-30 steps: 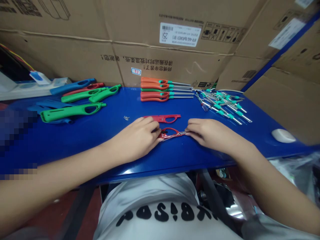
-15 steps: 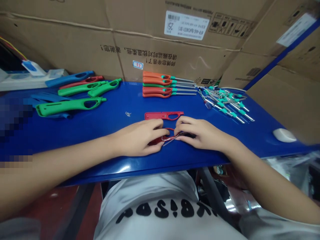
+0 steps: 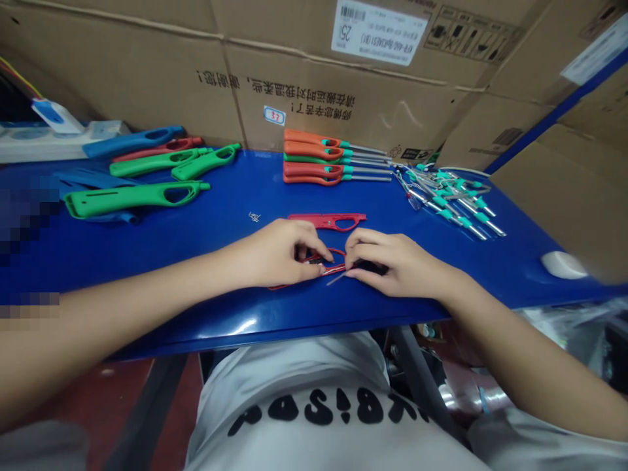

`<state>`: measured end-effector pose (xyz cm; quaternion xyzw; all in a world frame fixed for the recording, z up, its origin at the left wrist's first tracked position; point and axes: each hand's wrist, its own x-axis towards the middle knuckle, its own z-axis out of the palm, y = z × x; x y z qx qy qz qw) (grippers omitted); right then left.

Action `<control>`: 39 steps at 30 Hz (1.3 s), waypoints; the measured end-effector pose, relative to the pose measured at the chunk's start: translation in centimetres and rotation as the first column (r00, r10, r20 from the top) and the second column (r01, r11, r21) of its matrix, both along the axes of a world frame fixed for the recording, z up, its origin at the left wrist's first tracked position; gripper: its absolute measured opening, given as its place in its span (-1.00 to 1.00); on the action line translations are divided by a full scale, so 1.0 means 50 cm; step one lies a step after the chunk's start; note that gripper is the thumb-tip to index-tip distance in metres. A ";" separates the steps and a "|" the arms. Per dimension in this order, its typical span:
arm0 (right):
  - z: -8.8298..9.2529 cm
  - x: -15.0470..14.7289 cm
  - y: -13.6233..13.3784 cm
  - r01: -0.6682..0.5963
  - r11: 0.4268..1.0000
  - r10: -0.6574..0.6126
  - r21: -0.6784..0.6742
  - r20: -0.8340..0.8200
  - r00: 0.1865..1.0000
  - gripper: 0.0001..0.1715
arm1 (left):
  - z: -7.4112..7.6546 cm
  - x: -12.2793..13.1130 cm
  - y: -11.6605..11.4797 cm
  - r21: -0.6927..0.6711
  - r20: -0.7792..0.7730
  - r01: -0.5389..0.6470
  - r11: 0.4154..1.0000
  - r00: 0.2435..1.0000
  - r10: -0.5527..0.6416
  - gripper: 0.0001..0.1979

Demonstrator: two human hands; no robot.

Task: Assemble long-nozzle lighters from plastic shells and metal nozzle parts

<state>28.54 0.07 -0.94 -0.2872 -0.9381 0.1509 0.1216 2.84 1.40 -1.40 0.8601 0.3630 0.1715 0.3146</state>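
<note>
A red lighter casing half [image 3: 335, 269] with thin wires along it lies at the front of the blue table, partly hidden under both hands. My left hand [image 3: 287, 256] bends over its left part, thumb and fingers pinched on the casing and wires. At the casing's right end, my right hand [image 3: 392, 263] has its fingertips closed on the wires. A thin grey rod [image 3: 336, 279] sticks out below the right fingertips. Just behind the hands lies a second red casing half [image 3: 326, 221], which neither hand holds.
Finished-looking orange, red and green lighters [image 3: 311, 156] lie stacked at the back. Metal nozzle tubes with teal collars [image 3: 458, 203] are piled to the right, beyond a white mouse-like object [image 3: 563, 265]. Green casings [image 3: 132, 198] lie left; small pins [image 3: 254, 217] are nearer. Cardboard [image 3: 275, 59] walls the back.
My left hand has lifted slightly and shifted back, its fingers now more arched over the casing. My right hand stays pinched at nearly the same spot. The camera view has tilted a little.
</note>
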 end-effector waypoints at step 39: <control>0.064 0.075 0.132 0.376 0.875 -0.409 0.305 0.051 0.911 -0.70 | 0.001 -0.012 -0.074 0.531 -0.475 0.187 0.827 0.873 0.108 -0.61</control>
